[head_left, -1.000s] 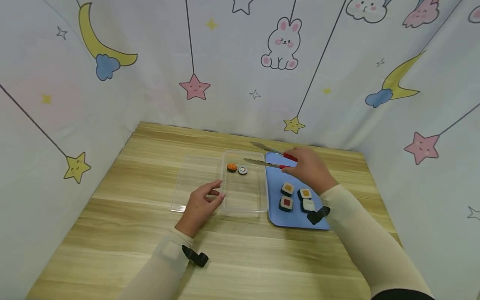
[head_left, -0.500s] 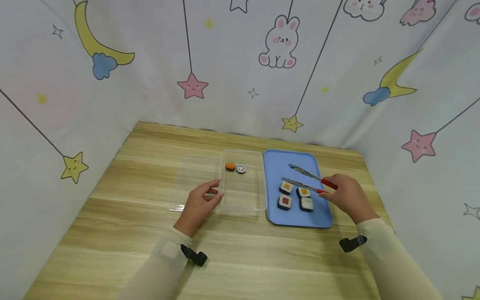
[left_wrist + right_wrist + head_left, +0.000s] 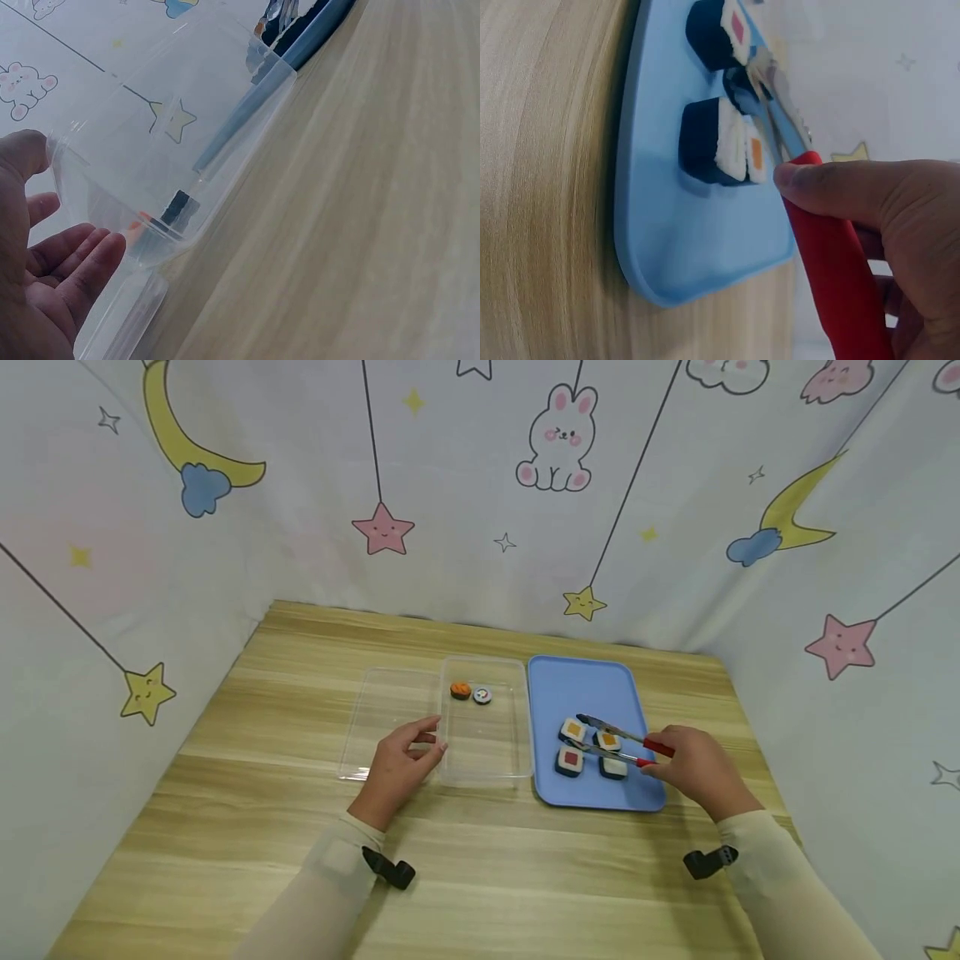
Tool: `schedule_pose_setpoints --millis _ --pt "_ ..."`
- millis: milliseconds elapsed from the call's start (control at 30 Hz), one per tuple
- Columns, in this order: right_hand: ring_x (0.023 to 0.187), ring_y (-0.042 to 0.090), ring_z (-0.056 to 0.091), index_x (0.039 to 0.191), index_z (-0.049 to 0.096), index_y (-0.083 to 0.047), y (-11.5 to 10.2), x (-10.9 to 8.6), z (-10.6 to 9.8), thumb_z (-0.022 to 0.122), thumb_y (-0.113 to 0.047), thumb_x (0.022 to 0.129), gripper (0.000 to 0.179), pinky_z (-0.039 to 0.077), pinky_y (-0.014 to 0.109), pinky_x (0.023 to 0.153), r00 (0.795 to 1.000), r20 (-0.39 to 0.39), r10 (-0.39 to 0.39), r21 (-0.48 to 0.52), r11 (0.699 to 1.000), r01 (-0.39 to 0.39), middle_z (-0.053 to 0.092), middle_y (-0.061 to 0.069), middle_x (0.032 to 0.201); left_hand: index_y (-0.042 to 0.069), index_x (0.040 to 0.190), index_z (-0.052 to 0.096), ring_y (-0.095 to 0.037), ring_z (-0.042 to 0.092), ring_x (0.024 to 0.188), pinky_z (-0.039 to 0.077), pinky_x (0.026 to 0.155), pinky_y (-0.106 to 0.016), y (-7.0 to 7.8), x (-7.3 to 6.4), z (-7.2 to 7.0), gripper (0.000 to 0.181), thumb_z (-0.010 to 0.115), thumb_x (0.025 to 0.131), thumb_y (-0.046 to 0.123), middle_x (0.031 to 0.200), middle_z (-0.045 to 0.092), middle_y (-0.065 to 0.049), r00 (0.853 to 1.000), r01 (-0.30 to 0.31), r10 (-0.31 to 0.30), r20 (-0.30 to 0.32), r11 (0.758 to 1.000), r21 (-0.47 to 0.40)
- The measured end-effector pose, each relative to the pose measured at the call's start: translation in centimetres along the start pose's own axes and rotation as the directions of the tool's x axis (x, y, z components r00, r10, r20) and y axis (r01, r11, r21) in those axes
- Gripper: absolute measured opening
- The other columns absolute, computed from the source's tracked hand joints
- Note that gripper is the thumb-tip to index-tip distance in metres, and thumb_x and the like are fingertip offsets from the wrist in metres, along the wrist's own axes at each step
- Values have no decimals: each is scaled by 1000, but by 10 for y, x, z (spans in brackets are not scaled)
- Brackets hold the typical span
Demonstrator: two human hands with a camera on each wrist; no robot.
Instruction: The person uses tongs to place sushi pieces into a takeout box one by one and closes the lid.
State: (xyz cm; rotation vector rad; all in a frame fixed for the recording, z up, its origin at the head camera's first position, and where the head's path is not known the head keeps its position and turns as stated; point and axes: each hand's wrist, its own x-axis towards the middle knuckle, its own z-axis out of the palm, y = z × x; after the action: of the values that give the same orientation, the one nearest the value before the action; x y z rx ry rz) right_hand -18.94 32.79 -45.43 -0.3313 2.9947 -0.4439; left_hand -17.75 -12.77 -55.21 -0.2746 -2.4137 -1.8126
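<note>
Red-handled tongs (image 3: 617, 742) are now sitting low over the sushi pieces on the blue tray (image 3: 592, 685), w/ the right hand (image 3: 693, 768) curled round the red grips, thumb pressing on top. Metal tips are straddling the orange-topped roll (image 3: 606, 742) just ahead of the knuckles; the right wrist view shows the tips right at a piece, but I can't tell if they're squeezing it yet or just touching. Judging by that, the pick-up is lined up, not done: the roll isn't lifted.

Vs. half a sec ago: the tongs were hovering higher, tips further from the hand and above the rolls; now they're dropping in closer and lower. Vs. a full sec ago: that hand was way over by the clear container (image 3: 483, 722), tips above the two small pieces (image 3: 471, 692) lying inside at its far end. So it has swung back across to the tray for another piece.

Left hand (image 3: 397, 768) isn't moving at all btw. Fingers are loosely bent, tips resting against the container's near-left wall, thumb at the rim, steadying it rather than gripping. Flat clear lid (image 3: 390, 718) is lying just beyond that hand's fingers. Four rolls are sitting on the tray, all just ahead of the right hand; wooden table (image 3: 525, 877) underneath everything.
</note>
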Motion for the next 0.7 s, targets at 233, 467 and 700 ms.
schedule_pose_setpoints --millis 233,467,700 --pt "86 26 62 120 76 -1 4 2 5 92 -23 80 48 57 50 79 1000 -13 -11 -22 1000 10 72 11 102 5 141 64 -26 67 115 60 89 -35 -2 1 1 48 76 96 19 136 64 -16 1000 1 -1 -9 999 -41" --pt "84 25 62 118 77 -2 6 2 7 92 -23 80 46 57 49 77 999 -33 -19 -26 999 19 73 10 100 5 141 64 -27 66 116 60 89 -34 -2 0 3 49 77 96 19 136 64 -17 1000 18 -19 -10 998 -62" --pt "85 25 63 117 78 -3 7 1 8 92 -22 80 44 57 49 78 998 -54 -45 -31 999 44 73 9 100 5 141 65 -28 66 115 60 88 -32 -3 0 2 48 77 96 19 135 64 -18 1000 15 -15 -12 998 -66"
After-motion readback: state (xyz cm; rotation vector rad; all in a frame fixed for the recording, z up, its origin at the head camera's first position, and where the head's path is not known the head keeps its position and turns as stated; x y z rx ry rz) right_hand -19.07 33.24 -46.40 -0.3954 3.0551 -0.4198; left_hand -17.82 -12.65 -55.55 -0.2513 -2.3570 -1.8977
